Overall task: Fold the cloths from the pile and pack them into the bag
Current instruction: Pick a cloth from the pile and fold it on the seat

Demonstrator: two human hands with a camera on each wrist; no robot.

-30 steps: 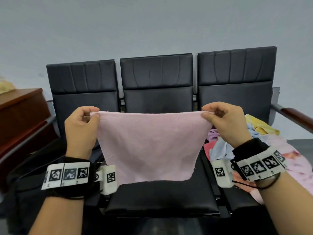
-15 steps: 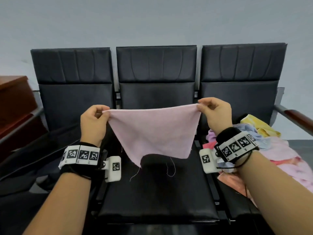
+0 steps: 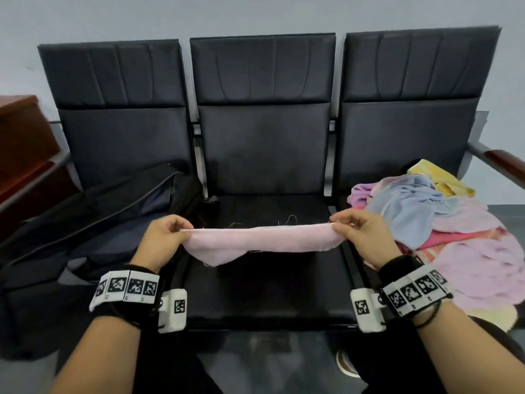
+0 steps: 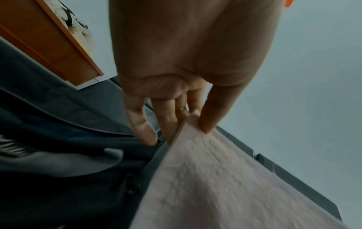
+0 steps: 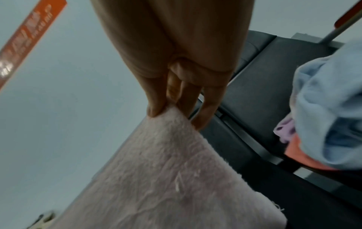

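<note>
A pale pink cloth stretches low over the middle black seat, held taut between both hands. My left hand pinches its left corner, and in the left wrist view the thumb and fingers clamp the pink cloth. My right hand pinches the right corner; the right wrist view shows the fingers on the pink cloth. The pile of cloths lies on the right seat. A dark open bag sits on the left seat.
The row of three black chairs has tall backrests behind the seats. A wooden armrest juts out at the far right. A brown wooden cabinet stands at the left. Grey floor shows below the seat's front edge.
Both hands have come down with the pink cloth, from chest height in front of the backrests to just above the middle seat. The cloth now hangs much shorter.
</note>
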